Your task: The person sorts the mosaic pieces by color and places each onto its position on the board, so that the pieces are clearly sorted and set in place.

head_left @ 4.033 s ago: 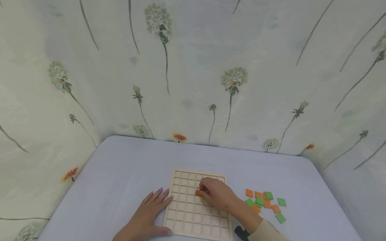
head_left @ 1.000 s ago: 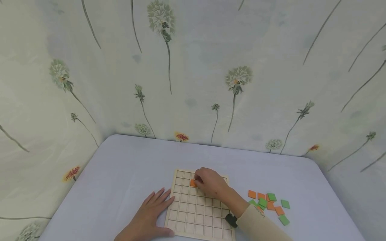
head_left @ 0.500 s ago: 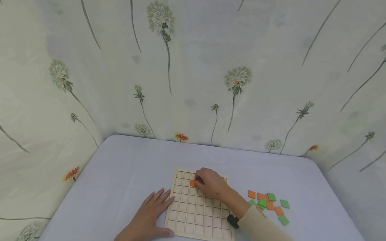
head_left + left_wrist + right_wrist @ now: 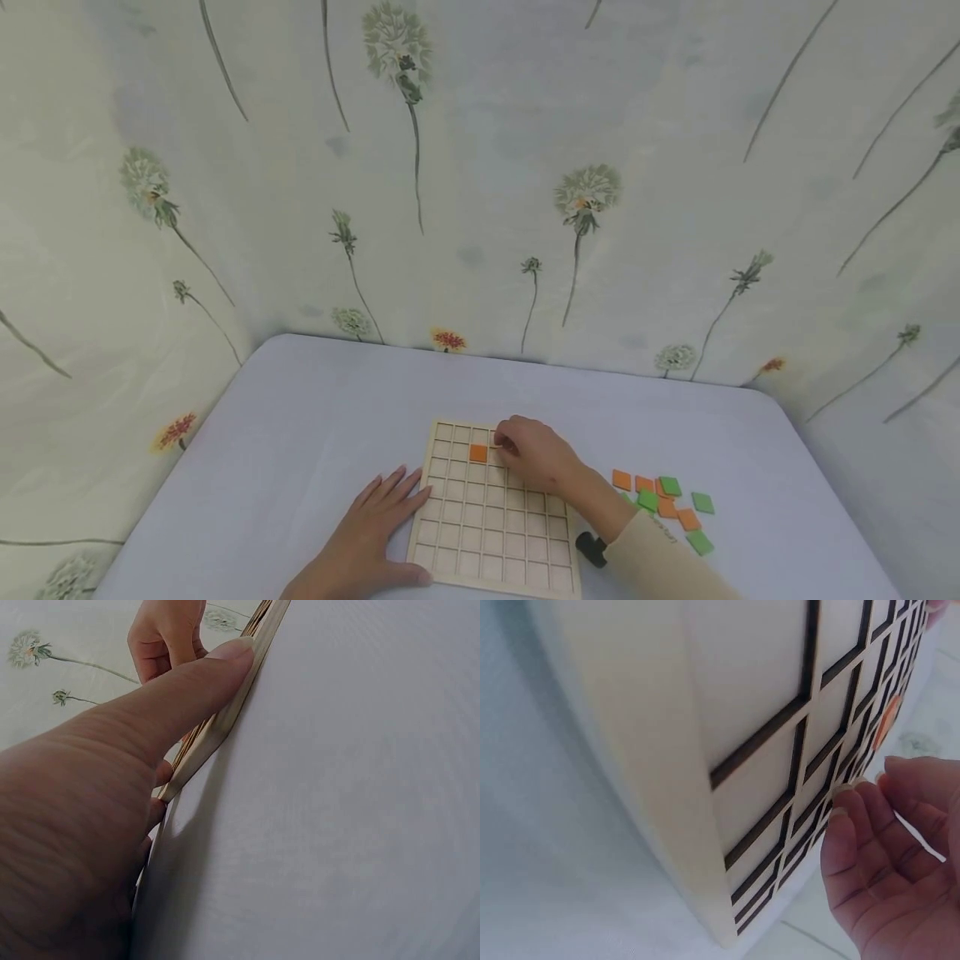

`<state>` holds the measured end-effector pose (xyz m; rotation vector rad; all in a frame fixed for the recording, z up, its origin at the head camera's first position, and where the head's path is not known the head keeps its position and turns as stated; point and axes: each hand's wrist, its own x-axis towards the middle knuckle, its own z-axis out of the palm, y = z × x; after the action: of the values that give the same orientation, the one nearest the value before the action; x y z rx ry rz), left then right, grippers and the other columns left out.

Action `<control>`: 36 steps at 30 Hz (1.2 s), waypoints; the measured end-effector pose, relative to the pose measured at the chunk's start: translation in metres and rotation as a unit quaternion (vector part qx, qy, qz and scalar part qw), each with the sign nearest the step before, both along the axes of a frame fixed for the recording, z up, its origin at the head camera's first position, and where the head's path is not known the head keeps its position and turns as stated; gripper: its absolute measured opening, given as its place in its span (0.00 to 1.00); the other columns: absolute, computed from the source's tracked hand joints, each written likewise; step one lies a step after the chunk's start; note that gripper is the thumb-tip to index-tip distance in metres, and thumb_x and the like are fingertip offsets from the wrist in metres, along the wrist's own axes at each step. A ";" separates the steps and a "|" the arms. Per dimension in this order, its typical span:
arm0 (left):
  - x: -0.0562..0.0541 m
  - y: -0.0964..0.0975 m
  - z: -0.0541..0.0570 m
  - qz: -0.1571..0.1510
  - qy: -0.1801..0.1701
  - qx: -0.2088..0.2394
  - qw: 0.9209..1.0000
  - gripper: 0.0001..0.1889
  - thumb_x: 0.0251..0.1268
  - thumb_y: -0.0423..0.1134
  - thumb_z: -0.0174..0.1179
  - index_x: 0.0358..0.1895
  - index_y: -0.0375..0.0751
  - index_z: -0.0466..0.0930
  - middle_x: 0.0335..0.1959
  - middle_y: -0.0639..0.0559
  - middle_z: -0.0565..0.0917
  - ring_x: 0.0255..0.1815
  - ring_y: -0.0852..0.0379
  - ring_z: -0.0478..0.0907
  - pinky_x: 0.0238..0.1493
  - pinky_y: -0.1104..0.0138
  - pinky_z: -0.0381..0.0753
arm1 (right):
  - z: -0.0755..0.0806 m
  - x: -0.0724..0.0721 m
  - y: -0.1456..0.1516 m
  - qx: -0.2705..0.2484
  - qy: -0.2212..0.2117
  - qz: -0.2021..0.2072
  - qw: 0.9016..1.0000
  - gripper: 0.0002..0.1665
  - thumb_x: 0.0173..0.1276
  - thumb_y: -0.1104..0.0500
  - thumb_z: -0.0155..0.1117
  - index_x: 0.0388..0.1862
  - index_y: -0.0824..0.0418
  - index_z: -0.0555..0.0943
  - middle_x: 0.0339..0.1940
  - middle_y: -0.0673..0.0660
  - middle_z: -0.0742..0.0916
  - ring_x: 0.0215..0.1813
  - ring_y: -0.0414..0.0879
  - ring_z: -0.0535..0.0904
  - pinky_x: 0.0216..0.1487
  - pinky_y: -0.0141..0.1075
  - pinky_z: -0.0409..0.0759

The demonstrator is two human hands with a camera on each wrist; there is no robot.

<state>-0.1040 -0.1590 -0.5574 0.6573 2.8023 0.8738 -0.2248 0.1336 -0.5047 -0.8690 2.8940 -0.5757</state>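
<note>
A pale wooden grid board lies on the table, one orange square tile sitting in a cell near its far side. My left hand spreads along the board's left edge; in the left wrist view its thumb presses on the board's rim. Just right of the orange tile, my right hand hovers over the far cells. Its fingers are loosely bent in the right wrist view, and nothing shows between them. That view also has the tile beyond the fingertips, apart from them.
Right of the board lies a loose scatter of orange tiles and green tiles, some overlapping. The right sleeve hides part of this pile. A black object sits at the right wrist. A flower-printed cloth rises behind the table.
My right hand carried the orange tile farther across the board and set it in a cell. Since half a second ago it has let go and moved slightly right. The left hand stays put.
</note>
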 end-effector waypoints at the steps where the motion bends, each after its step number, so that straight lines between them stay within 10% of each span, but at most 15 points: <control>1: 0.000 0.000 0.000 -0.001 0.000 0.001 1.000 0.59 0.46 0.78 0.68 0.82 0.51 0.64 0.85 0.55 0.56 0.86 0.48 0.45 0.83 0.51 0.39 | 0.000 0.000 0.001 0.000 -0.002 -0.002 1.000 0.03 0.74 0.62 0.67 0.44 0.56 0.85 0.36 0.46 0.83 0.39 0.40 0.78 0.42 0.40 0.83; 18: 0.000 -0.001 -0.002 -0.003 0.005 0.009 1.000 0.59 0.46 0.78 0.68 0.82 0.52 0.64 0.85 0.56 0.55 0.86 0.49 0.44 0.82 0.61 0.31 | 0.005 0.009 0.021 -0.023 -0.002 -0.002 1.000 0.08 0.76 0.68 0.61 0.45 0.60 0.86 0.42 0.50 0.88 0.48 0.47 0.86 0.51 0.44 0.87; 36: 0.001 0.000 -0.003 -0.002 0.014 0.011 1.000 0.58 0.47 0.77 0.69 0.82 0.52 0.64 0.85 0.57 0.55 0.86 0.49 0.44 0.82 0.59 0.32 | 0.010 0.018 0.051 -0.054 -0.025 -0.023 0.998 0.12 0.77 0.71 0.56 0.43 0.59 0.85 0.35 0.48 0.86 0.37 0.36 0.80 0.43 0.41 0.85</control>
<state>-0.1030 -0.1590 -0.5606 0.6845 2.8175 0.9040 -0.2064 0.1848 -0.4951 -0.7904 2.8685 -0.7529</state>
